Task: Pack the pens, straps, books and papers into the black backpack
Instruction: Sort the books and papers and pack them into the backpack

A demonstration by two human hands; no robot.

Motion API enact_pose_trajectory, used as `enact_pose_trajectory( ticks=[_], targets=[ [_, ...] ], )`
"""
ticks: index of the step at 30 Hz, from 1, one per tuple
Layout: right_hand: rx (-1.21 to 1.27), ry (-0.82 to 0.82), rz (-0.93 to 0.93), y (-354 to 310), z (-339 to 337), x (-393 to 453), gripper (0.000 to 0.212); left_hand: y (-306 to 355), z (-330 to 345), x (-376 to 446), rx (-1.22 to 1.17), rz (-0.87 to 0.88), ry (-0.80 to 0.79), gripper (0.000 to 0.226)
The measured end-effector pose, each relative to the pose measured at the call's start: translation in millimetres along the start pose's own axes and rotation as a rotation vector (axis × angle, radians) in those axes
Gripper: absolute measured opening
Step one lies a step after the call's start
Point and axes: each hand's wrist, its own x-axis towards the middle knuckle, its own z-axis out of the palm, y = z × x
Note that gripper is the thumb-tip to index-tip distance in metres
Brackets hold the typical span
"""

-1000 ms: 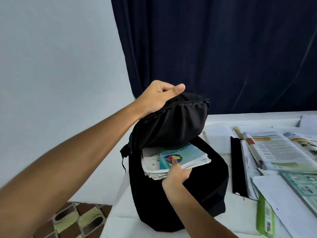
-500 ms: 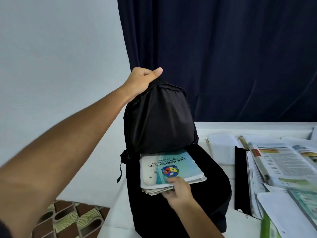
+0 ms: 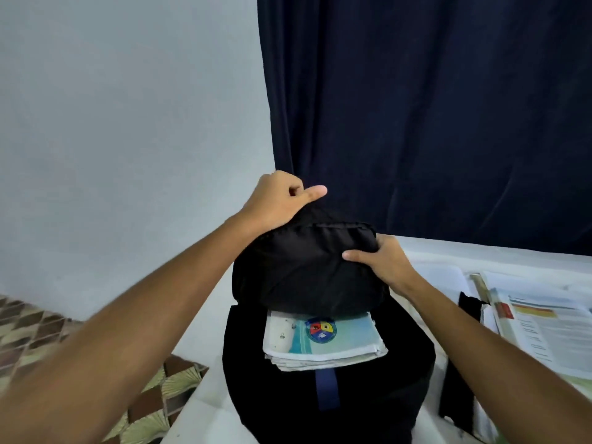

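Note:
The black backpack [image 3: 320, 405] stands on the white table [image 3: 205, 408] just in front of me. A stack of books and papers [image 3: 323, 342] with a light blue cover and a round emblem sticks out of its open mouth. The backpack's top flap [image 3: 307, 270] hangs over the far part of the stack. My left hand [image 3: 278, 200] grips the flap's top edge, thumb stretched out. My right hand [image 3: 381, 262] holds the flap's right side, thumb on the front and fingers behind it.
More open books and papers [image 3: 538, 322] lie on the table to the right, next to a black folder [image 3: 461, 373]. A dark blue curtain [image 3: 432, 107] hangs behind. Patterned floor tiles [image 3: 38, 341] show at the lower left, past the table's edge.
My right hand has let go of the book stack and moved up onto the flap's right side. The flap has come lower over the stack, which sits deeper in the backpack.

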Motion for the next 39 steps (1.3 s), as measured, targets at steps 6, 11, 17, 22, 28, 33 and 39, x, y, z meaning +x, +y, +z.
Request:
enact_pose_trajectory(
  ticks=[6,11,17,22,28,33,39],
  targets=[
    [0.256,0.113,0.066,-7.5,8.2,49.6,0.031,-26.1,25.2,-65.7,0.326,0.520,0.520,0.032],
    [0.233,0.152,0.049,-14.2,5.4,105.7,0.028,-93.5,83.5,-58.8,0.751,0.328,0.121,0.065],
    [-0.014,0.195,0.061,12.3,11.6,183.3,0.035,-151.9,116.7,-14.6,0.693,0.192,-0.087,0.070],
    [-0.357,0.196,0.058,58.0,22.3,226.0,0.047,-178.0,136.2,13.4,0.536,0.039,-0.194,0.088],
    [-0.613,-0.010,0.229,115.2,30.1,228.6,0.062,-188.8,150.1,8.6,0.384,-0.001,-0.342,0.099],
    [-0.751,-0.130,0.306,130.1,24.8,197.4,0.080,-185.3,153.6,-17.1,0.365,0.023,-0.472,0.096],
    [-1.329,-0.027,-0.107,92.8,25.2,148.6,0.080,-185.9,154.9,-40.9,0.519,0.202,-0.344,0.075]
  ],
)
